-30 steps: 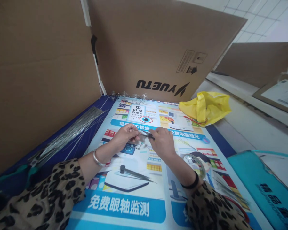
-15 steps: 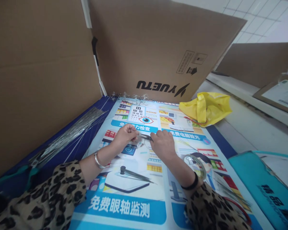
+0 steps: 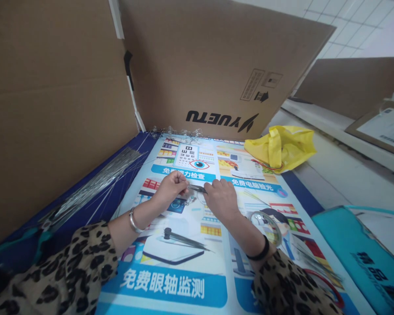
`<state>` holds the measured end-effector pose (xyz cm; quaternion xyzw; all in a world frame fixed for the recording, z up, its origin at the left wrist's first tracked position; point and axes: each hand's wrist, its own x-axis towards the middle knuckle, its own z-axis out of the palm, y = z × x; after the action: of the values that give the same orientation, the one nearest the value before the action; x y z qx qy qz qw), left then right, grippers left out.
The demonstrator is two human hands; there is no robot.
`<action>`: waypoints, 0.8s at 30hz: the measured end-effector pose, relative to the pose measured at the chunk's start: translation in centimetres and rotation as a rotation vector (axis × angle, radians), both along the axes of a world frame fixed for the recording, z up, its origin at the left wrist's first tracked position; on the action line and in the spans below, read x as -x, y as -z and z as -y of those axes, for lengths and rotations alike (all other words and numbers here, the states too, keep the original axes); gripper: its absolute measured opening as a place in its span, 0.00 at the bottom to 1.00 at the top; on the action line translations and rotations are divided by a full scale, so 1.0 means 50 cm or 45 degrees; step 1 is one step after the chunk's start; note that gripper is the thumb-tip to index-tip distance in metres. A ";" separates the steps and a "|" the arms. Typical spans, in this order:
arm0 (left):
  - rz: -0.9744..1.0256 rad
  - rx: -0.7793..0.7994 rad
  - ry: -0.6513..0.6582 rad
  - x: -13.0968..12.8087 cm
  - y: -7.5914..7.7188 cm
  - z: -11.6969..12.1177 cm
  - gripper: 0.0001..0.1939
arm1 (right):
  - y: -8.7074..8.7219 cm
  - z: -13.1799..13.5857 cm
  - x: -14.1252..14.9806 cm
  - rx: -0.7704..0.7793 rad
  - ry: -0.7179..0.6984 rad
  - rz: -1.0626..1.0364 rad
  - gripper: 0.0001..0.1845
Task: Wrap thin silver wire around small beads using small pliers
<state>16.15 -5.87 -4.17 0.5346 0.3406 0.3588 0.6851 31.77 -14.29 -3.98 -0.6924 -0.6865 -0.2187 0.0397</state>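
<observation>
Over the middle of the eye-test poster [image 3: 213,260], the right hand [image 3: 220,197] wraps dark narrow-nosed pliers [image 3: 197,188], their nose barer than a second ago, probably easing access to clear beaded wirework [image 3: 190,200] the left hand [image 3: 170,189] seems to pinch, the jaws' opening too small to tell

The right grip [image 3: 221,200] holds a slender dark tool [image 3: 197,188] pointing toward the left grip [image 3: 173,189], above a printed poster [image 3: 229,258].
</observation>
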 end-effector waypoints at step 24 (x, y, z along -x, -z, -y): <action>-0.081 -0.062 0.018 0.006 -0.014 0.003 0.15 | 0.002 -0.001 -0.003 -0.057 -0.040 -0.089 0.09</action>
<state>15.85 -6.03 -3.46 0.5646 0.3495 0.3449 0.6634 31.91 -14.22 -4.07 -0.6876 -0.6904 -0.2091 0.0824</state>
